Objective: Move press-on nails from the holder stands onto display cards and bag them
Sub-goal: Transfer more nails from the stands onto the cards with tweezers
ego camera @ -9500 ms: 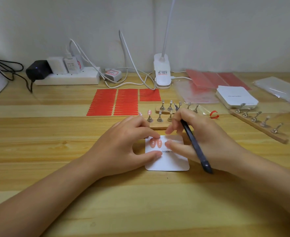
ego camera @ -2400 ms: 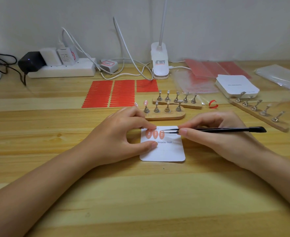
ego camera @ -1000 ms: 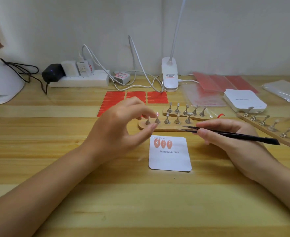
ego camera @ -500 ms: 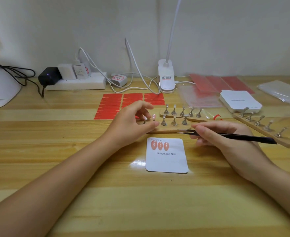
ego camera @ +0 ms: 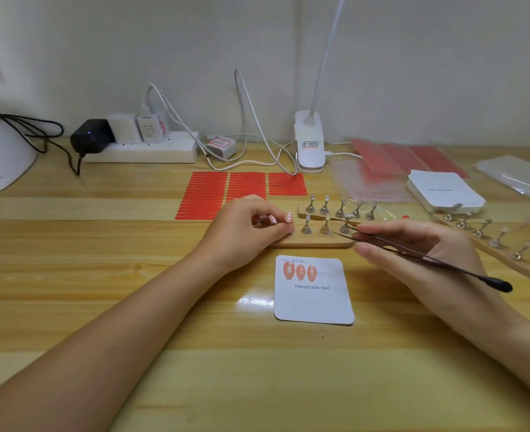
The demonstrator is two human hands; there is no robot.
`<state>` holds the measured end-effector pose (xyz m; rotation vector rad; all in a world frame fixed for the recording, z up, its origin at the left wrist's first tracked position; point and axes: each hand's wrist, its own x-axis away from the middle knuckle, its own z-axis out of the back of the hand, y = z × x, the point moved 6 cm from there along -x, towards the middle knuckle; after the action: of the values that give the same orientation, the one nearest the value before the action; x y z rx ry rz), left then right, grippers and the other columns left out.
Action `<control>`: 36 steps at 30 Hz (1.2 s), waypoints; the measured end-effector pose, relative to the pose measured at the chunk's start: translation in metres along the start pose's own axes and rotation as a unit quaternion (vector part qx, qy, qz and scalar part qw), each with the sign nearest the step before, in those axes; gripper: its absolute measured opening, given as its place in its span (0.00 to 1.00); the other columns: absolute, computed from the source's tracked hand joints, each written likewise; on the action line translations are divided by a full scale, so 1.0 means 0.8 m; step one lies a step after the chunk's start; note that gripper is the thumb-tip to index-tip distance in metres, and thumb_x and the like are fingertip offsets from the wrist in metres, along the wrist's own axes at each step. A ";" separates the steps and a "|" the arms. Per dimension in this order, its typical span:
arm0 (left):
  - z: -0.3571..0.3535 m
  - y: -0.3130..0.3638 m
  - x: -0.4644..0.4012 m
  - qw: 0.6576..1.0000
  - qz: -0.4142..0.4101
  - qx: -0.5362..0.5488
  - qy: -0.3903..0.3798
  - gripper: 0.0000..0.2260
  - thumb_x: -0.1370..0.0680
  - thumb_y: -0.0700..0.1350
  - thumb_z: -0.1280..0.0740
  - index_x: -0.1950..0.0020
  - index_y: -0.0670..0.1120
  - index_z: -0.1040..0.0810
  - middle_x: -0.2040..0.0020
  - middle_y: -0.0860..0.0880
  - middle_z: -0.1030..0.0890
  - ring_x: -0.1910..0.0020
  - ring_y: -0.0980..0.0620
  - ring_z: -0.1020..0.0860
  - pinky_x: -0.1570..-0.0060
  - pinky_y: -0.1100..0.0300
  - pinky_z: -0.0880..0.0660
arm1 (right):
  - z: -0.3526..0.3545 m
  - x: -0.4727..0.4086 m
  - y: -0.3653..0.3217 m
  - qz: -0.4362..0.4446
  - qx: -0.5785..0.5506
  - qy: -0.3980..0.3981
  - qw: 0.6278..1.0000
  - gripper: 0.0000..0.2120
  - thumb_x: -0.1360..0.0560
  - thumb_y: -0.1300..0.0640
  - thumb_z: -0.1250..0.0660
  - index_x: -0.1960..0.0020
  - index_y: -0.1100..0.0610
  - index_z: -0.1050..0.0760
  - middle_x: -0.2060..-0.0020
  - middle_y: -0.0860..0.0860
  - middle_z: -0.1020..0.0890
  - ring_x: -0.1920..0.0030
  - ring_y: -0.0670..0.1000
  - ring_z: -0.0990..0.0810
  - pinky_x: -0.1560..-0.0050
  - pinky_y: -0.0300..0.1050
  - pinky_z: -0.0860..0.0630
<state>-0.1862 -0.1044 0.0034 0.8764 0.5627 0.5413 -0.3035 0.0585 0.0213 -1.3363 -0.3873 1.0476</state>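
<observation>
My left hand curls fingers at nail on near holder stand; right hand pinches tweezers. Nail tiny, light, slick: take by edges. Card on bench.

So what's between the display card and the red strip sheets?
In the head view, the near wooden holder stand, with the left hand at its left end.

Your left hand: forearm reaching in from the lower left, fingers curled with tips drawn together near the thumb; your right hand: forearm entering from the lower right, thumb and fingers pinching the black tweezers, tips pointing left.
</observation>
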 end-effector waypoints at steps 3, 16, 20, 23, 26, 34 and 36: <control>0.001 0.000 0.000 1.000 0.003 0.001 0.001 0.05 0.29 0.43 0.27 0.61 0.53 0.19 0.56 0.49 0.21 0.56 0.53 0.23 0.54 0.64 0.29 | -0.005 -0.013 -0.018 0.057 0.003 0.004 0.998 0.09 0.38 0.56 0.28 0.58 0.52 0.18 0.64 0.41 0.16 0.64 0.38 0.18 0.62 0.26 0.27; 0.001 -0.001 -0.001 1.000 -0.006 -0.010 0.002 0.09 0.29 0.43 0.27 0.64 0.58 0.21 0.58 0.54 0.22 0.57 0.57 0.23 0.55 0.66 0.29 | -0.046 -0.022 -0.015 0.359 0.238 -0.025 0.902 0.05 0.33 0.63 0.27 0.57 0.62 0.18 0.61 0.49 0.18 0.60 0.42 0.22 0.55 0.35 0.24; 0.001 0.000 -0.001 1.000 -0.007 -0.014 0.001 0.09 0.29 0.43 0.27 0.63 0.57 0.21 0.58 0.53 0.22 0.56 0.56 0.23 0.53 0.65 0.29 | -0.044 -0.023 -0.016 0.373 0.237 -0.013 0.897 0.04 0.32 0.64 0.28 0.57 0.63 0.18 0.62 0.52 0.17 0.62 0.46 0.20 0.56 0.38 0.23; 0.000 -0.001 -0.001 1.000 -0.005 -0.016 0.000 0.07 0.29 0.43 0.27 0.63 0.55 0.20 0.58 0.53 0.22 0.57 0.57 0.23 0.54 0.67 0.29 | -0.047 -0.024 -0.016 0.391 0.246 -0.017 0.887 0.04 0.32 0.65 0.28 0.57 0.64 0.18 0.63 0.54 0.17 0.60 0.46 0.21 0.54 0.35 0.24; 0.001 -0.001 -0.001 1.000 -0.008 -0.015 0.001 0.07 0.30 0.43 0.27 0.63 0.56 0.20 0.58 0.54 0.22 0.58 0.58 0.24 0.54 0.67 0.29 | -0.049 -0.024 -0.014 0.394 0.251 -0.012 0.884 0.04 0.32 0.65 0.27 0.57 0.64 0.18 0.63 0.54 0.17 0.60 0.45 0.22 0.52 0.33 0.26; 0.000 0.000 -0.001 1.000 -0.020 -0.012 0.000 0.10 0.29 0.41 0.27 0.64 0.57 0.22 0.59 0.55 0.24 0.57 0.56 0.23 0.52 0.64 0.28 | -0.048 -0.027 -0.011 0.351 0.217 -0.024 0.910 0.04 0.31 0.65 0.28 0.57 0.63 0.18 0.61 0.52 0.16 0.58 0.44 0.19 0.52 0.32 0.25; 0.000 0.000 -0.001 1.000 -0.022 -0.006 -0.001 0.11 0.29 0.40 0.27 0.65 0.56 0.22 0.60 0.55 0.24 0.58 0.57 0.24 0.52 0.64 0.28 | -0.048 -0.028 -0.012 0.333 0.202 -0.024 0.921 0.04 0.32 0.64 0.27 0.56 0.63 0.18 0.61 0.50 0.17 0.57 0.44 0.19 0.53 0.30 0.26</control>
<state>-0.1871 -0.1051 0.0035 0.8515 0.5753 0.5035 -0.2826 0.0187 0.0274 -1.0762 0.2751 1.6211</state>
